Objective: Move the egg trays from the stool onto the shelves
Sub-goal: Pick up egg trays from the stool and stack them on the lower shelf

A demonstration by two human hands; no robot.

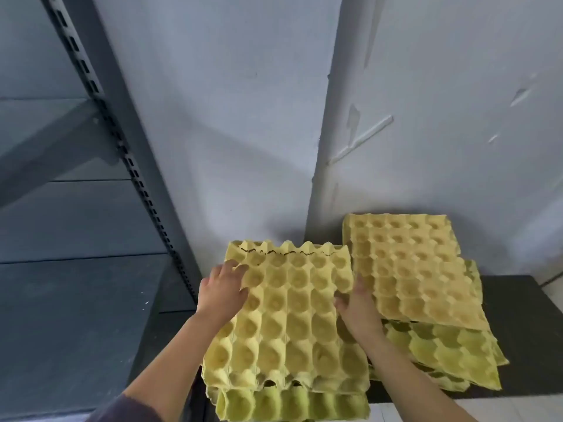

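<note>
Shelf: The grey shelf (76, 300) stood at far left, its boards bare in view, behind a slotted post (122, 147).
Left hand: The left hand (221, 292) clasped the tray's left edge near the far corner, fingers curled onto the cups and thumb on top.
Tray: The yellow tray (289, 315) lay on top of the left stack (292, 403), not yet on the shelf. Its long axis ran straight away from the person. A greener tray showed beneath its near edge.
Right hand: The right hand (356, 312) held the tray's right edge in the gap between the two stacks, thumb over the rim. Its fingers went down the side, and how far under they reached was hidden.
Right stack: The right stack (411, 269) sat just beside the tray, fanned and untouched, against the wall.
Stool: The dark stool (524, 330) carried both stacks, though its surface showed only at right.
Bearing: The shelf lay directly left of the grip, with the post between them, so the left hand was the nearer one.
Next move: It appeared to call for a lift and a swing to the left, with the tray's left edge leading past the post.
Risk: With a hold on two sides only, the thin pulp might sag or drag up the tray below.
</note>
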